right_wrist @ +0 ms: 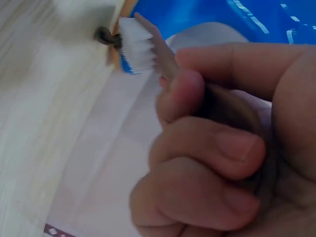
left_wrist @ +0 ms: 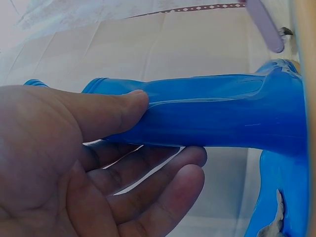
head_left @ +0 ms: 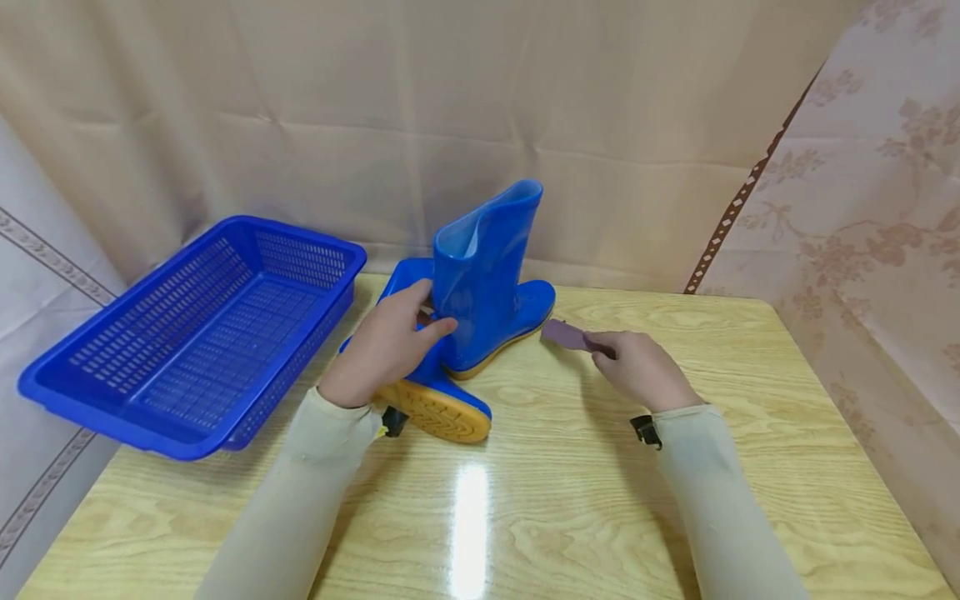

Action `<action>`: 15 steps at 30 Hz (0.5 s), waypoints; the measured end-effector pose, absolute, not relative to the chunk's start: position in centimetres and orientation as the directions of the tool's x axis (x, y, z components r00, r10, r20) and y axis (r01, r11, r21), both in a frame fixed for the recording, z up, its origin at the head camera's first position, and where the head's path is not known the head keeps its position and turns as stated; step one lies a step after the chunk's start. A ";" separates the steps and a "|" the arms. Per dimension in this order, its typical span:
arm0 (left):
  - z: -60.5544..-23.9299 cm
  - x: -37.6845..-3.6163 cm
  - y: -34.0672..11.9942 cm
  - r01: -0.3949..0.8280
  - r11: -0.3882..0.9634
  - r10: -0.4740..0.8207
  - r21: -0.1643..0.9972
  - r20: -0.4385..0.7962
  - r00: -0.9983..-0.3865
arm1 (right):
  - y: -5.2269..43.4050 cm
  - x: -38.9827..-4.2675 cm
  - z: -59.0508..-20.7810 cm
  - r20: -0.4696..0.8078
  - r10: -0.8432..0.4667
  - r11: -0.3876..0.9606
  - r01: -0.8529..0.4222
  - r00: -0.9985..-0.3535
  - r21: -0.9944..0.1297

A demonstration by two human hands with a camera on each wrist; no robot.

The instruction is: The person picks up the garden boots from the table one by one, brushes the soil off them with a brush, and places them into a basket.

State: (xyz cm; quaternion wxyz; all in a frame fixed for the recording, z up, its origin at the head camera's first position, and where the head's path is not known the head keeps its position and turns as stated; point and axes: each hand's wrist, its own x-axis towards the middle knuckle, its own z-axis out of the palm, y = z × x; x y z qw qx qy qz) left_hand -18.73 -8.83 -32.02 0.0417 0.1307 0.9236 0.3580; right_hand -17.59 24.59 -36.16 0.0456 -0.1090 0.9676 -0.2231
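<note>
Two blue rubber boots near the middle of a pale wood-grain counter (head_left: 750, 433). Upright boot (head_left: 491, 267): standing on its sole, toe to the right. Tipped boot (head_left: 437, 372): on its side just left and near, toe to the right, yellow sole (head_left: 446, 417) turned to the near side, shaft running far and left, partly behind the hand.

Left hand (head_left: 386, 342): at the shaft of the upright boot, thumb lying across it, other fingers loosely extended along its edge. Grip fairly wide; cannot tell how firmly it presses.

Right hand (head_left: 645, 367): fingers curled round the handle of a dull purple brush (head_left: 564, 335), grip narrow. Brush head just beside the toe of the upright boot, on the right; cannot tell whether they touch. White bristles (right_wrist: 136, 47) visible from the right wrist, with a small dark curled bit (right_wrist: 102, 35) at their edge, nature unclear.

From the left wrist, a grey-brown patch (left_wrist: 276, 215) on blue rubber at the lower right of that view; cannot tell which boot.

Blue mesh basket (head_left: 232, 350): left of the boots. Beige cloth (head_left: 615, 150) hangs along the far side, flowered cloth (head_left: 900, 217) to the right. Both arms in long pale sleeves (head_left: 723, 500).
</note>
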 end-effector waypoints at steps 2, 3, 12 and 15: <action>-32.0 -18.7 -8.8 0.209 0.710 0.271 0.672 0.014 -0.963 | 24.9 -17.7 -36.4 -0.080 -0.224 0.878 -0.165 -0.971 -0.450; -32.0 -18.7 -8.8 0.208 0.710 0.271 0.672 0.012 -0.963 | 25.1 -17.8 -36.4 -0.089 -0.219 0.877 -0.156 -0.972 -0.454; -32.0 -18.7 -8.8 0.221 0.709 0.276 0.669 0.025 -0.961 | 25.5 -17.9 -36.1 -0.093 -0.166 0.875 -0.103 -0.982 -0.474; -32.0 -18.7 -8.8 0.226 0.706 0.279 0.671 0.030 -0.960 | 25.5 -18.0 -36.3 -0.095 -0.189 0.880 -0.125 -0.977 -0.459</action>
